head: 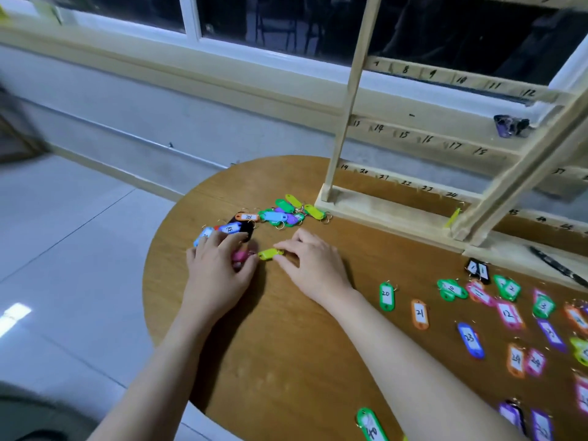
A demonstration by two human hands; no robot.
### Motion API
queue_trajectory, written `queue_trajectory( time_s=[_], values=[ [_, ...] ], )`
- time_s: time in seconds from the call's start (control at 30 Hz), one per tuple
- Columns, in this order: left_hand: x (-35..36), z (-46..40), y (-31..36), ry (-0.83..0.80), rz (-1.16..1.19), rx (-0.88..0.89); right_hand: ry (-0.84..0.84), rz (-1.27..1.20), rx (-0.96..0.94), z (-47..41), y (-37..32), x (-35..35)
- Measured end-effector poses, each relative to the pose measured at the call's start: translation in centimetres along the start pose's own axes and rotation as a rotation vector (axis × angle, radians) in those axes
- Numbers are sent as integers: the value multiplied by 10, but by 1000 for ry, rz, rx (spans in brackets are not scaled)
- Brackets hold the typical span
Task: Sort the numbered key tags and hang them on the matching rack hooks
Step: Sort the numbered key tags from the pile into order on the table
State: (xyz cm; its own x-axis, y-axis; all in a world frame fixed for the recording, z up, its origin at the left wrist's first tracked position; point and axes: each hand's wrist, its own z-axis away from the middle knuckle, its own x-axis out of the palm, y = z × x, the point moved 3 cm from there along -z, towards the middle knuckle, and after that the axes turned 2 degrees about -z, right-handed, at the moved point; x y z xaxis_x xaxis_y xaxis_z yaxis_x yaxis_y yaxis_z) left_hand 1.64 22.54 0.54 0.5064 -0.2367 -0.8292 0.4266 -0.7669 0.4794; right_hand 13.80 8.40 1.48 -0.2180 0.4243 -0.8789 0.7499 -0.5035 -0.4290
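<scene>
Two hands work on one round table (286,361). One wooden rack (350,122) stands on it, with at least four numbered rails in view. Roughly a dozen tags lie in one pile (273,216), and about twenty more are spread at right (509,313); overlaps prevent exact counts.

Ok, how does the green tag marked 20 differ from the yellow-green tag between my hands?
The green plastic key tag marked 20 lies face up, alone and untouched on the round wooden table; the yellow-green plastic key tag shows no number and is pinched at its ring end by the right hand. Both are oblong tags lying flat on the table.
</scene>
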Motion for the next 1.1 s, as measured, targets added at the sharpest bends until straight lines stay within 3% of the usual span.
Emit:
queue_trajectory(
  time_s=[0.2,0.47,0.8,1.1],
  values=[
    [-9,3,-3,15,193,-4,108,-73,37,2,9,2],
    [-4,0,-3,-21,33,24,175,-265,173,-3,17,0],
    [-11,-1,-4,44,401,-28,210,-354,159,-1,17,-2],
    [-12,1,5,-5,464,26,269,-517,228,-3,23,-3]
  ],
)
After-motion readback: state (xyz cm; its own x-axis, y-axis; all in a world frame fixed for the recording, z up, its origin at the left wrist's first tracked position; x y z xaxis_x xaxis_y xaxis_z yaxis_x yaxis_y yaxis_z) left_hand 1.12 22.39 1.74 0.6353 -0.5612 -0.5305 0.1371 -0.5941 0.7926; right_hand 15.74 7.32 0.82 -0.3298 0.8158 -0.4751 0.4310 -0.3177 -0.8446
